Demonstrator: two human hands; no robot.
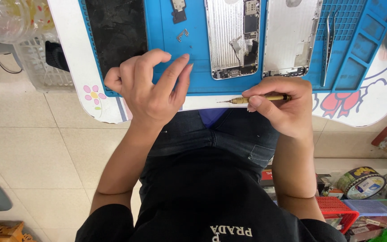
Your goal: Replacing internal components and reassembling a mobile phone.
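My right hand (283,105) grips a small brass-coloured screwdriver (254,99), held level with its tip pointing left over the table's near edge. My left hand (151,87) hovers over the blue work mat (198,49), fingers curled and apart, holding nothing. Just beyond the hands lie an opened phone body (234,36) with its circuit board showing and a separate silver back housing (290,36). A small metal bracket (182,34) and tiny screws rest on the mat by my left fingertips.
Metal tweezers (327,45) lie on the mat at right, near its compartments. A black screen panel (117,31) lies at left. The white table (363,105) has cartoon prints. Plastic baskets (350,208) and a tape roll (363,181) sit on the floor lower right.
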